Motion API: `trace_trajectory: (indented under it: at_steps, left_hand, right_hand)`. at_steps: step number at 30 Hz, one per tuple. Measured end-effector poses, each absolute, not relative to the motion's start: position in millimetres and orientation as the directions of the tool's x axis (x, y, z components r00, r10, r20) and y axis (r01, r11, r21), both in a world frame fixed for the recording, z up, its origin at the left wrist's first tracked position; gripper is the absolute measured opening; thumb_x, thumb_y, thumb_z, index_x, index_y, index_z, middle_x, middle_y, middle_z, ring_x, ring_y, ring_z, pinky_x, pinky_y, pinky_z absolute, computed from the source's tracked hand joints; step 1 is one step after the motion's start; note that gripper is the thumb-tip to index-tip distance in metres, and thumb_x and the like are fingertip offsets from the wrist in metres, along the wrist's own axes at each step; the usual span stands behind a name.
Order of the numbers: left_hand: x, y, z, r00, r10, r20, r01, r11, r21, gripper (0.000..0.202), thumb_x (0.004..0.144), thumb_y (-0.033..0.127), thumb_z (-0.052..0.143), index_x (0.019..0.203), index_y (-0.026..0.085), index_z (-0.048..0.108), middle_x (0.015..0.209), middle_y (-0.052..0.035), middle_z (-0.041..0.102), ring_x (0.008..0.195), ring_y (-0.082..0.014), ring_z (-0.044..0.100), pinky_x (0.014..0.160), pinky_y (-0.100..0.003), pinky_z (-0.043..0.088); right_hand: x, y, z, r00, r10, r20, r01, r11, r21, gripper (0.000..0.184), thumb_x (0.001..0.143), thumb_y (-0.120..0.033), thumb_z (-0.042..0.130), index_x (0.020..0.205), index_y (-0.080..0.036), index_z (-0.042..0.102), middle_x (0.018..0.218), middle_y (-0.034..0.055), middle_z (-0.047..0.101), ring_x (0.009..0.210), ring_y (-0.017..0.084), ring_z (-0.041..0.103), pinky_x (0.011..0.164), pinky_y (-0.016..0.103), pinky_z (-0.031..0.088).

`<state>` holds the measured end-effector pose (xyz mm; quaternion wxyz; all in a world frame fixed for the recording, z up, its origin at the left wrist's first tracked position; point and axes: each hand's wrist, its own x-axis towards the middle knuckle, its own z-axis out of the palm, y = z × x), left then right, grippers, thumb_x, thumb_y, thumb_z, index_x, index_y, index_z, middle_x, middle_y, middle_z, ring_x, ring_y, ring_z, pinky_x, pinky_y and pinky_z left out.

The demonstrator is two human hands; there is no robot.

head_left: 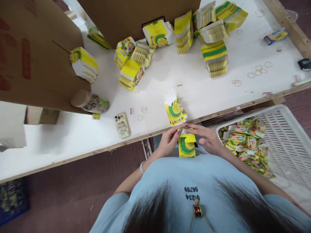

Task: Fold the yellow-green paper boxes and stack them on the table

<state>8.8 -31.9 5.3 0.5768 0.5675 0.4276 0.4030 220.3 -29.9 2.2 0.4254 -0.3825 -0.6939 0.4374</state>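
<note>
In front of my shirt, a yellow-and-green carton (187,148) stands below the table edge. My left hand (170,139) has its fingers and thumb closed at the carton's upper end. From the other side, my right hand (209,138) reaches across with fingers stretched out, its fingertips at the same upper end and its thumb apart. The fingertips partly hide the carton's top. Just beyond my fingers, a small stack of flat yellow cartons (176,111) lies at the table's front edge, white flaps pointing away from me.
Bundles of flat cartons (213,58) line the back of the white table (155,97). Large cardboard boxes (36,51) stand behind and left. A jar (93,102), a phone (122,125) and rubber bands (259,71) lie about. At right, a white basket (286,136) holds many small yellow packs.
</note>
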Motion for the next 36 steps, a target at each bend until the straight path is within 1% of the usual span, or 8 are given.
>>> trace_trajectory:
  at_steps: [4,8,11,18,24,27,30,36]
  left_hand:
    - [6,-28,8,0.294,0.954,-0.065,0.074,0.045,0.996,0.045,0.099,0.049,0.057,0.133,0.023,0.070,0.131,-0.0112,0.074,0.121,-0.0259,0.071,0.106,-0.043,0.057]
    - [6,-30,8,0.297,0.952,-0.070,0.084,0.047,0.995,0.046,0.101,0.050,0.055,0.136,0.023,0.068,0.135,-0.0113,0.072,0.122,-0.0252,0.070,0.108,-0.043,0.056]
    - [6,-31,7,0.293,0.954,-0.069,0.100,0.041,0.994,0.047,0.101,0.050,0.053,0.137,0.023,0.067,0.136,-0.0117,0.072,0.123,-0.0254,0.070,0.107,-0.043,0.056]
    - [9,-27,10,0.279,0.959,-0.037,0.122,0.003,0.993,0.046,0.101,0.049,0.055,0.134,0.021,0.069,0.135,-0.0119,0.072,0.121,-0.0253,0.071,0.107,-0.042,0.057]
    - [9,-27,12,0.312,0.950,-0.001,0.110,-0.035,0.993,0.047,0.102,0.049,0.053,0.136,0.020,0.067,0.134,-0.0127,0.073,0.121,-0.0247,0.071,0.107,-0.040,0.056]
    - [7,-29,11,0.308,0.951,0.015,0.128,-0.057,0.990,0.048,0.105,0.047,0.048,0.140,0.019,0.064,0.140,-0.0123,0.069,0.129,-0.0253,0.067,0.112,-0.040,0.052]
    - [7,-29,4,0.318,0.947,0.047,0.143,-0.097,0.985,0.049,0.106,0.045,0.043,0.146,0.021,0.059,0.147,-0.0110,0.064,0.135,-0.0261,0.062,0.116,-0.041,0.049]
    - [20,-29,-22,0.285,0.943,0.171,0.241,-0.243,0.940,0.060,0.106,0.054,0.034,0.151,0.018,0.051,0.144,-0.0161,0.065,0.130,-0.0290,0.063,0.111,-0.045,0.051]
  right_hand:
    - [213,-30,11,-0.368,0.920,-0.137,-0.038,-0.162,-0.986,0.048,0.090,-0.046,0.073,0.131,-0.024,0.062,0.106,0.0072,0.080,0.089,0.020,0.079,0.077,0.034,0.067]
    - [213,-24,17,-0.492,0.830,-0.264,-0.145,-0.377,-0.915,0.045,0.086,-0.038,0.077,0.125,-0.022,0.063,0.097,0.0048,0.080,0.081,0.019,0.079,0.063,0.030,0.066]
    - [217,-20,21,-0.510,0.813,-0.282,-0.160,-0.411,-0.897,0.043,0.084,-0.034,0.078,0.123,-0.022,0.063,0.095,0.0039,0.079,0.077,0.018,0.078,0.057,0.026,0.064]
    - [213,-21,25,-0.449,0.851,-0.274,-0.159,-0.377,-0.912,0.040,0.080,-0.026,0.079,0.117,-0.021,0.063,0.097,0.0027,0.077,0.080,0.015,0.076,0.070,0.028,0.066]
    - [214,-23,29,-0.426,0.851,-0.308,-0.116,-0.389,-0.914,0.046,0.081,-0.026,0.077,0.125,-0.021,0.063,0.108,0.0053,0.077,0.078,0.015,0.076,0.070,0.028,0.065]
    - [221,-20,32,-0.472,0.818,-0.329,-0.123,-0.431,-0.894,0.055,0.082,-0.030,0.078,0.134,-0.022,0.064,0.114,0.0062,0.078,0.090,0.017,0.077,0.077,0.029,0.065]
    - [226,-17,28,-0.513,0.777,-0.366,-0.133,-0.493,-0.860,0.053,0.082,-0.039,0.080,0.132,-0.024,0.070,0.115,0.0052,0.079,0.095,0.019,0.077,0.075,0.028,0.065]
    - [210,-27,-2,-0.294,0.832,-0.470,-0.186,-0.532,-0.826,0.045,0.075,-0.051,0.085,0.111,-0.024,0.078,0.112,0.0072,0.081,0.092,0.021,0.078,0.074,0.028,0.065]
